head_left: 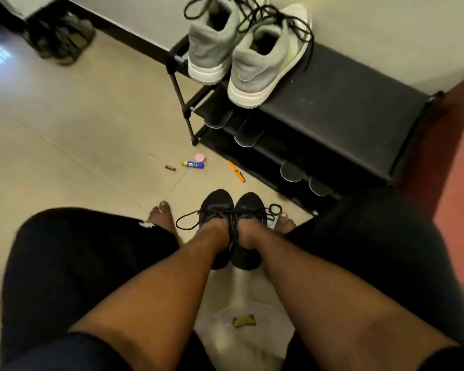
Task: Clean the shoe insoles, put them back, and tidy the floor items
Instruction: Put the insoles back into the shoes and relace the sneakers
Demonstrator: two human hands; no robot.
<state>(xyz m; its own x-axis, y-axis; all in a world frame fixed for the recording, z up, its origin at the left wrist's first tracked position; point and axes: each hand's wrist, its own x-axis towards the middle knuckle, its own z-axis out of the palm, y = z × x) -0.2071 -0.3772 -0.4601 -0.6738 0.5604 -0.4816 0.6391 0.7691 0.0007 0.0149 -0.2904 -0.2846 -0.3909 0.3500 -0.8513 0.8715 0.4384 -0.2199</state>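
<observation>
My left hand (212, 231) inside left black shoe (215, 207), right hand (248, 234) inside right black shoe (252, 207), lower centre; fingers hidden, grip unclear. Floor clutter unpicked: pen (236, 171), tube (192, 164).

Two grey sneakers (241, 46) stand on top of the shoe rack (346, 103). Two black shoes (229, 210) sit in front of it. Four small items lie by its left foot: one pink jar (199, 157), one glue stick (192, 164), one brown tube (170, 168), one orange pen (236, 171).
</observation>
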